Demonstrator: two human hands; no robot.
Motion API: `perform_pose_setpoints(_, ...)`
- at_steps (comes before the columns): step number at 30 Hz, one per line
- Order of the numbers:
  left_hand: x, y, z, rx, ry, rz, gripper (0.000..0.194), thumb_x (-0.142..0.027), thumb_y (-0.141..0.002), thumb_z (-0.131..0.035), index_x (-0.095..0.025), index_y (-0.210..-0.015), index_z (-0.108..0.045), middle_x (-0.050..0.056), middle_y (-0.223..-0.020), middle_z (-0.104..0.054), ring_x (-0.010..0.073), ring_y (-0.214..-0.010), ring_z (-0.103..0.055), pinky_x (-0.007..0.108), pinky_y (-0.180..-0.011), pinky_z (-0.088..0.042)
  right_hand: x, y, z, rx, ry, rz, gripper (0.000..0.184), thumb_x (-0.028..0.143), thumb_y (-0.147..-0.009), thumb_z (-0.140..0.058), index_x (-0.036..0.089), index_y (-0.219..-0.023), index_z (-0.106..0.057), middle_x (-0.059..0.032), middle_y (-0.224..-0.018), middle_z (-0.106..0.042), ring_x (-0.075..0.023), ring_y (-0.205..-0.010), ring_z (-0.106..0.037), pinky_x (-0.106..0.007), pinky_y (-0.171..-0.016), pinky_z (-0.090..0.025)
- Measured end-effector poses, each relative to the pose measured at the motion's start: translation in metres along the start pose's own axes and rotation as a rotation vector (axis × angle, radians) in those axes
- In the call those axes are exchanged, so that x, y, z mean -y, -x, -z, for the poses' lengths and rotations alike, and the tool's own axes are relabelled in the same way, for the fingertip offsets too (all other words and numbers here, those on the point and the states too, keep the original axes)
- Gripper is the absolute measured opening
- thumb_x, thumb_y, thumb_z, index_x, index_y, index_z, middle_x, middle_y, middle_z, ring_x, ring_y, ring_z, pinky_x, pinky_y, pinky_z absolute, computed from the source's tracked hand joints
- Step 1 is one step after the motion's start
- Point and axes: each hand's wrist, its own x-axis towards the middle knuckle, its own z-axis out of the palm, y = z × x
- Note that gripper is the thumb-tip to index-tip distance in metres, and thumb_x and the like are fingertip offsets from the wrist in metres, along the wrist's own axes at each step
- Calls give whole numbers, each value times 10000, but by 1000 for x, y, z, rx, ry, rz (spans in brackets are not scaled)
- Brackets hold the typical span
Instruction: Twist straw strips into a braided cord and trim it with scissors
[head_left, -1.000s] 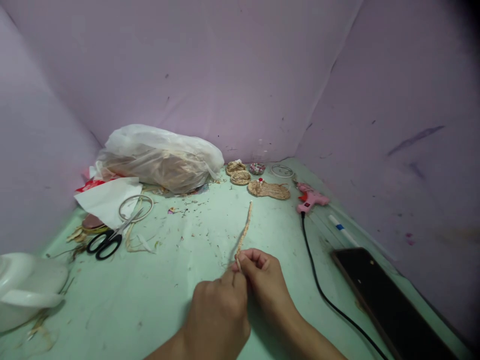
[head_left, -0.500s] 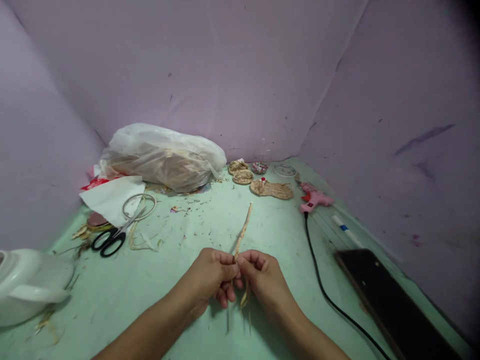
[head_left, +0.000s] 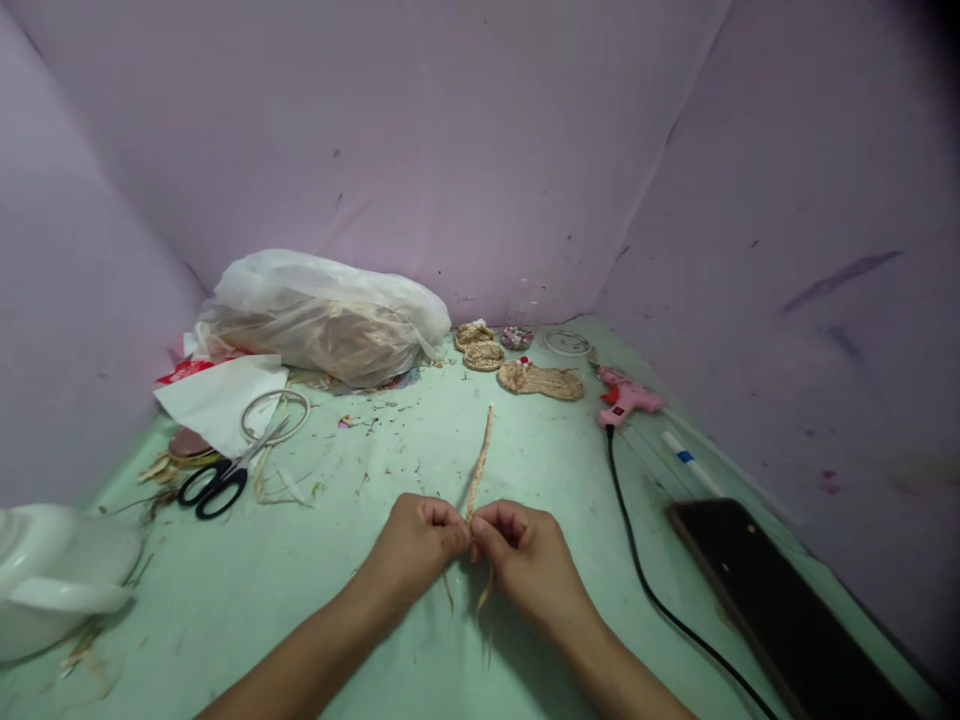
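A thin braid of straw-coloured fibre (head_left: 481,462) points away from me over the green tabletop. At its near end my left hand (head_left: 421,545) and my right hand (head_left: 525,555) meet, each pinching fibre between thumb and fingers. Loose strands (head_left: 484,598) hang below the fingertips. Just how the strands cross between the hands is hidden by the fingers. Beyond the braid's far tip lies a sole-shaped woven piece (head_left: 541,380) with a red bead or pin on it. Small woven pieces (head_left: 484,355) sit beside it.
At the back left lies a white plastic bag (head_left: 330,315) of fibre. Black-handled scissors (head_left: 217,485), a ring (head_left: 259,428) and white paper (head_left: 217,395) are on the left, near a white jug (head_left: 60,580). Right: a pink glue gun (head_left: 628,398), its black cord (head_left: 641,560), a phone (head_left: 780,600).
My left hand's lower fingers have curled in from their spread position. The hanging strands have shifted, and the braid's far tip has swung slightly left.
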Motion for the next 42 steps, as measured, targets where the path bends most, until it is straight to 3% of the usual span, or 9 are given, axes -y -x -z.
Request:
perform_pose_setpoints(6,6,0,-2,-72,-36,-41,98,-196,-553,-537,-134,-478,-547,-56,-412,-390,57,-424,-253,212,-428,-183,2,-2,16,91,288,161,188,203,-750,-495,170,-682,-667,-38,-638,-647,-149,-583,-549,-256,-548,-374)
perform_pose_setpoints(13,10,-2,-9,-191,-77,-1,105,-171,-541,-481,-146,-441,-505,-55,-388,-351,69,-417,-269,214,-421,-188,6,7,8,29,294,22,195,240,-737,-501,158,-616,-630,-43,-550,-617,-135,-492,-515,-229,-451,-329)
perform_pose_setpoints(20,1,3,-12,-173,214,174,99,-160,-503,-486,-175,-444,-408,-84,-385,-269,45,-375,-175,207,-399,-98,-3,20,-10,-9,752,414,188,142,-753,-455,155,-666,-621,-47,-610,-617,-131,-499,-528,-244,-478,-283)
perform_pose_setpoints(23,3,3,-12,-156,206,179,82,-161,-521,-469,-176,-466,-410,-85,-383,-278,45,-370,-167,203,-398,-110,-5,22,-11,-21,806,480,174,137,-760,-462,151,-734,-634,-49,-630,-624,-132,-501,-537,-247,-471,-272)
perform_pose_setpoints(27,7,0,-9,-146,86,32,70,-165,-534,-468,-162,-471,-439,-56,-416,-358,61,-416,-278,200,-429,-208,9,21,0,78,609,446,169,218,-764,-501,178,-684,-644,-25,-610,-628,-130,-511,-540,-237,-485,-327)
perform_pose_setpoints(30,8,-2,-6,-112,21,-30,89,-215,-563,-491,-158,-503,-461,-46,-443,-377,74,-449,-309,209,-446,-226,18,14,15,-95,308,290,202,323,-766,-525,184,-713,-662,-32,-658,-652,-149,-602,-579,-251,-583,-420)
perform_pose_setpoints(34,6,-1,-4,-73,-37,-24,127,-263,-588,-495,-164,-518,-455,-63,-428,-329,68,-433,-252,215,-437,-181,11,0,25,-229,88,113,258,364,-747,-529,169,-830,-677,-107,-997,-644,-218,-894,-579,-306,-704,-453)
perform_pose_setpoints(39,10,-3,-5,-54,-68,-60,167,-302,-584,-504,-156,-510,-473,-46,-445,-377,75,-450,-294,219,-453,-209,2,-6,17,125,-148,-78,295,392,-711,-544,115,-662,-634,-43,-556,-574,-138,-538,-523,-274,-553,-408)
perform_pose_setpoints(42,13,-4,-5,4,-38,-72,157,-294,-587,-500,-150,-524,-493,-19,-464,-455,91,-464,-364,223,-469,-250,4,-5,9,299,-344,-183,297,407,-651,-611,112,-618,-602,-2,-515,-514,-90,-458,-465,-240,-491,-382)
